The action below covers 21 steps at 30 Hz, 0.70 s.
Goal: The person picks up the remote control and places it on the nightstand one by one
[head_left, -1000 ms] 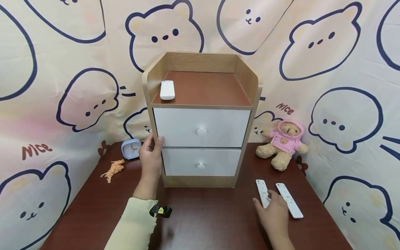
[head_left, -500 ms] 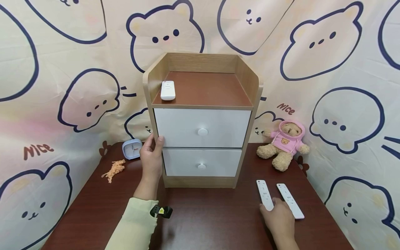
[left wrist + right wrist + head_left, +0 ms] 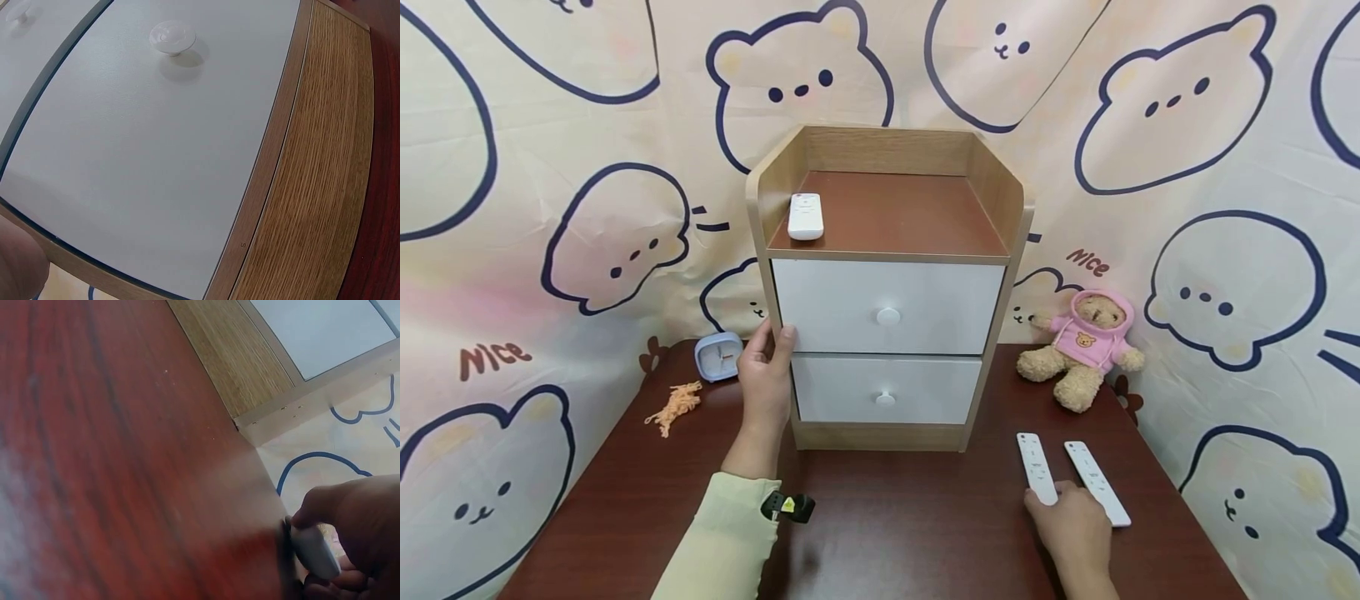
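Observation:
A small wooden cabinet point(image 3: 880, 436) with two white drawers, both pushed in, stands at the back of the table. My left hand point(image 3: 765, 379) rests against its left side, the thumb at the front edge and the other fingers along the side, fairly straight. In the left wrist view only a bit of that hand point(image 3: 22, 265) shows. At the right, my right hand point(image 3: 1075, 529) pinches the near end of a white remote control point(image 3: 1036, 467), which lies on the table. The right wrist view shows thumb and fingers around the remote control point(image 3: 314, 553). A second white remote control point(image 3: 1097, 483) lies just right of it.
A white remote point(image 3: 806, 218) lies on the cabinet's top shelf. A teddy bear point(image 3: 1086, 346) in a pink hoodie sits right of the cabinet. On the left are a blue open case point(image 3: 718, 357) and an orange yarn-like bundle point(image 3: 676, 407). Patterned cloth point(image 3: 610, 333) hangs around the table.
My right hand has shifted right and back toward me, to the remote control's near end, and its fingers have closed there. My left hand stays at the cabinet's side.

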Motion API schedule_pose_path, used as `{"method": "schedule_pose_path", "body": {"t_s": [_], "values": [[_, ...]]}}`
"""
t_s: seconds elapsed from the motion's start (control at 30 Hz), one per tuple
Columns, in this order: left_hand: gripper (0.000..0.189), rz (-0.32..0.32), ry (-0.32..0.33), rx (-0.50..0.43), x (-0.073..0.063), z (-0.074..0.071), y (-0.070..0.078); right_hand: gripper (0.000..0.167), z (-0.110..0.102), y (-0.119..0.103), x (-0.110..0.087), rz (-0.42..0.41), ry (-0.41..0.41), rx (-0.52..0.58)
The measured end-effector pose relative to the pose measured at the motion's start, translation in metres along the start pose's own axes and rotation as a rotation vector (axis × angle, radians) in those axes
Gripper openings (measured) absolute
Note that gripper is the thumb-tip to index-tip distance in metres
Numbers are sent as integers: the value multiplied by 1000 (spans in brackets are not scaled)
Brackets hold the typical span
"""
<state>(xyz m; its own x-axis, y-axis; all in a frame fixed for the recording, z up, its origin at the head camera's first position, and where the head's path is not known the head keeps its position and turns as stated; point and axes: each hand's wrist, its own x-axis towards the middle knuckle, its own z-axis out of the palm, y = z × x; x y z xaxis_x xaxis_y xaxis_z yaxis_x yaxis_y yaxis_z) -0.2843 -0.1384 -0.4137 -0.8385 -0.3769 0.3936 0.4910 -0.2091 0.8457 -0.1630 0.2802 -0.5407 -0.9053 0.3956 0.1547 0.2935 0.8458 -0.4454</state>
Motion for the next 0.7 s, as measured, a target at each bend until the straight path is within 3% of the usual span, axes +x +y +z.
{"method": "schedule_pose_path", "body": {"t_s": [0.13,0.27,0.4,0.5,0.7], "values": [[43,-3,-2,3,0,0,1,53,-1,-1,-2,-24,86,37],[43,-5,-2,9,0,0,0,47,-5,-10,-6,-64,240,136],[44,-3,-2,4,1,-1,-1,35,-17,-29,-9,-139,438,353],[43,2,0,-8,1,0,-2,33,-35,-50,-11,-256,550,524],[41,8,5,-19,1,-1,-3,41,-84,-112,-14,-495,607,761]]}}
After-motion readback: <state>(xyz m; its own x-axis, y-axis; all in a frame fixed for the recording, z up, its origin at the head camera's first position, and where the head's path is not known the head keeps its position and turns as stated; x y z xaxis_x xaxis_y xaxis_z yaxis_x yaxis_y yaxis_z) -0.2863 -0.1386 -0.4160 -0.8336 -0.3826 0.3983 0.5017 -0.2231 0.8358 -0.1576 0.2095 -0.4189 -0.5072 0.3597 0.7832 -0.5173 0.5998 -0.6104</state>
